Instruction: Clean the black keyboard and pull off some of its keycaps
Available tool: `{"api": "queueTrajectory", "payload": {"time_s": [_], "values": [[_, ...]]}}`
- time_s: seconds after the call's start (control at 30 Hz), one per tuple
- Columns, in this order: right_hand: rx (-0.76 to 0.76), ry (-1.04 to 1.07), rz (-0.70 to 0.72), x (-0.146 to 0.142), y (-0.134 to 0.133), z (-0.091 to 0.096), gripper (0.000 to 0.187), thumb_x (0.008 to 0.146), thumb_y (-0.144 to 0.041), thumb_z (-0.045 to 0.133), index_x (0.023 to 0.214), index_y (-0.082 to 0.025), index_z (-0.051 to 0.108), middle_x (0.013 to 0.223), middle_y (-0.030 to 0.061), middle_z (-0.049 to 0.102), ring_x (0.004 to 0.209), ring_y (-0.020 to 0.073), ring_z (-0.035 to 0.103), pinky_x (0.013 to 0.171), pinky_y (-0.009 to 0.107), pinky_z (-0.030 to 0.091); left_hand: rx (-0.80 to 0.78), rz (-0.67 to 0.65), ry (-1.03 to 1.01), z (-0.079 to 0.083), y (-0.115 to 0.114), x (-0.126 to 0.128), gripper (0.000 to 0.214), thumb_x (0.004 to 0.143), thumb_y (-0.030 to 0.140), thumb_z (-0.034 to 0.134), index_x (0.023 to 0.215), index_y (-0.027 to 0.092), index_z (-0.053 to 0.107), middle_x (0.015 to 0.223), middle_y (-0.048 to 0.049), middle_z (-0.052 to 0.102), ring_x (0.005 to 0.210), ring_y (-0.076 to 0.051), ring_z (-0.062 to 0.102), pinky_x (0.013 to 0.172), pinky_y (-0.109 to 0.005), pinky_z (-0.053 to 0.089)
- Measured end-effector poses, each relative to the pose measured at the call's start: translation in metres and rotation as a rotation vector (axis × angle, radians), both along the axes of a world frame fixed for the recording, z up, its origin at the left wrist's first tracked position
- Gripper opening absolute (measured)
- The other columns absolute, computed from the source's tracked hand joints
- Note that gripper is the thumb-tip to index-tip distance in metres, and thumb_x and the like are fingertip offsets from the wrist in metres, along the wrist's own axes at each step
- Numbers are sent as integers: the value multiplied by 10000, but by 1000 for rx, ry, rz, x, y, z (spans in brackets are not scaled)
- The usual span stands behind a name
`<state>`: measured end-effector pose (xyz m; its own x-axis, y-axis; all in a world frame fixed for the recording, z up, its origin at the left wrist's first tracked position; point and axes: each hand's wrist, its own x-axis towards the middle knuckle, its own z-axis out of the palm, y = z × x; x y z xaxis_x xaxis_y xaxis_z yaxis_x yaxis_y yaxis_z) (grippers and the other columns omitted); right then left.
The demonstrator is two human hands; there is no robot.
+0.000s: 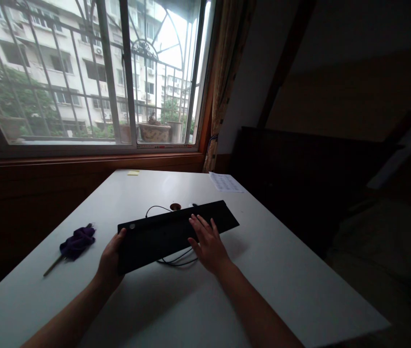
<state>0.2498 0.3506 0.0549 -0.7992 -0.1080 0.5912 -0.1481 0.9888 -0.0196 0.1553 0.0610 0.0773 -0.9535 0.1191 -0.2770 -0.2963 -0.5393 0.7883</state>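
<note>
A black keyboard (162,237), long and flat, is held tilted above the white table. Its dark face shows no clear keys, and a small round silvery spot sits near its upper left corner. My left hand (111,256) grips the left end, thumb on top and the other fingers hidden beneath. Spread across the right part of the face are the fingers of my right hand (207,241), which touches the surface without wrapping round it. A thin black cable (178,264) loops out below the keyboard, and another stretch shows behind it.
To the left on the white table (263,261) lies a crumpled purple umbrella (78,243) with a stick handle. A round brown hole (175,206) is behind the keyboard. Printed paper (226,182) and a yellow note (133,172) lie at the far edge, below a barred window (127,72).
</note>
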Motion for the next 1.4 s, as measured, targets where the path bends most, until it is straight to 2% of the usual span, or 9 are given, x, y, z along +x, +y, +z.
{"api": "queueTrajectory", "payload": {"time_s": [0.3,0.5,0.63,0.77,0.9,1.1,1.2,1.33,1.4], "values": [[106,48,198,4,-44,12,695,1053,-515,539,1663,-282,303,1769,122,192,1631,311,187,1295,652,197,-32,-66,48,-3,4,2,252,958,338,675,1110,137,693,849,-107,780,696,-291,772,596,-375,645],[184,-30,430,9,-80,17,660,1065,-532,505,1650,-284,330,1720,33,357,1629,224,198,1340,584,67,-5,-117,48,-10,5,3,329,931,335,721,1179,122,689,952,-150,798,755,-313,790,649,-399,654],[158,-4,405,10,-77,12,649,1037,-516,573,1621,-302,389,1741,64,301,1632,262,190,1330,607,85,15,-149,54,-17,3,0,415,895,366,769,1223,123,692,992,-154,802,784,-334,797,667,-416,654],[149,-51,411,10,-74,10,654,1066,-502,520,1643,-253,339,1701,60,393,1623,219,220,1341,574,43,17,-132,43,-16,3,0,430,899,357,767,1245,113,690,1010,-166,802,817,-349,801,704,-439,660],[126,2,374,9,-70,10,641,1023,-497,608,1604,-308,412,1743,82,293,1626,280,212,1322,618,114,6,-150,51,-14,2,0,448,895,385,778,1243,114,699,1020,-174,801,817,-366,800,690,-448,661],[80,-26,326,7,-55,8,602,1076,-471,515,1629,-295,357,1680,62,430,1605,231,281,1334,597,90,-2,-119,68,-19,1,-3,387,917,375,761,1199,117,704,990,-168,798,813,-345,794,700,-433,664],[53,10,251,5,-44,9,587,1072,-486,511,1612,-288,392,1721,94,345,1613,270,263,1312,627,159,-4,-124,54,-17,-1,-4,368,923,364,743,1195,118,706,954,-158,793,807,-350,792,676,-434,661],[-4,-13,140,4,-24,10,600,1100,-441,452,1654,-258,313,1641,79,489,1602,251,293,1314,622,169,7,-75,28,-13,-1,-5,297,922,333,727,1134,125,720,895,-121,786,730,-302,781,629,-377,645],[-8,22,86,3,-14,10,594,1100,-429,452,1654,-262,321,1676,89,433,1614,266,261,1303,627,199,11,-46,35,-10,-1,-5,275,901,319,744,1105,135,726,868,-97,784,690,-280,770,599,-346,631]]}}
